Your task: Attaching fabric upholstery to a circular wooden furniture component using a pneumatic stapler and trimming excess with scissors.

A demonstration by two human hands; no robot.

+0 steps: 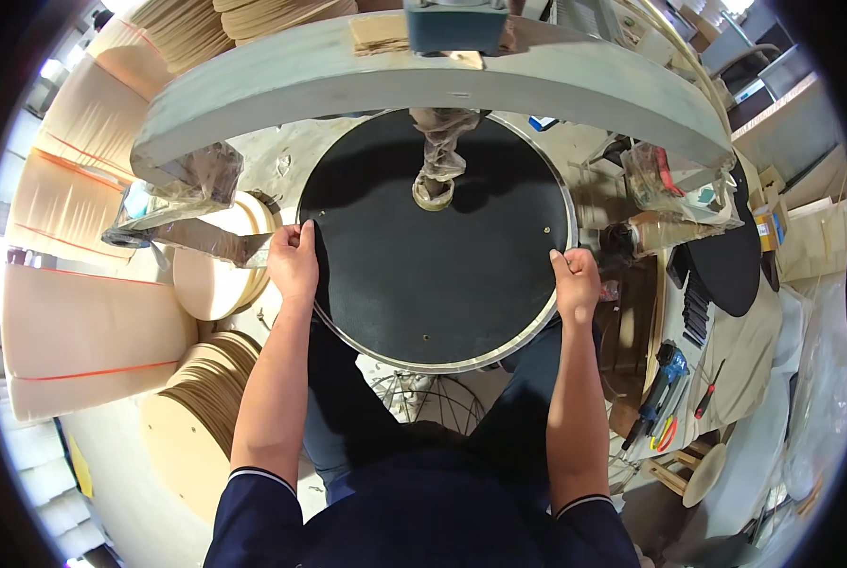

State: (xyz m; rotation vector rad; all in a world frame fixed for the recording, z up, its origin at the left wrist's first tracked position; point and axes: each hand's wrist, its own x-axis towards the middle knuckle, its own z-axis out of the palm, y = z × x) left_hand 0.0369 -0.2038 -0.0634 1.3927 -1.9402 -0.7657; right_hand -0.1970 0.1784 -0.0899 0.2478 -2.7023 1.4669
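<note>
In front of me lies a large round black disc (433, 275) with a pale rim, several small fixings showing in its face. My left hand (294, 260) grips the disc's left edge, thumb on top and fingers curled under. At the right edge my right hand (576, 281) holds it the same way, fingers closed. Above the disc's far half hangs a plastic-wrapped post (439, 161) with a ring at its lower end; I cannot tell whether it touches the disc.
A curved grey machine beam (423, 71) arches over the disc. To the left stand strapped stacks of round boards (92, 331) and loose round boards (196, 407). A power drill (668, 364), a screwdriver (709, 390) and a black oval panel (726, 260) lie to the right, near a wooden stool (703, 473).
</note>
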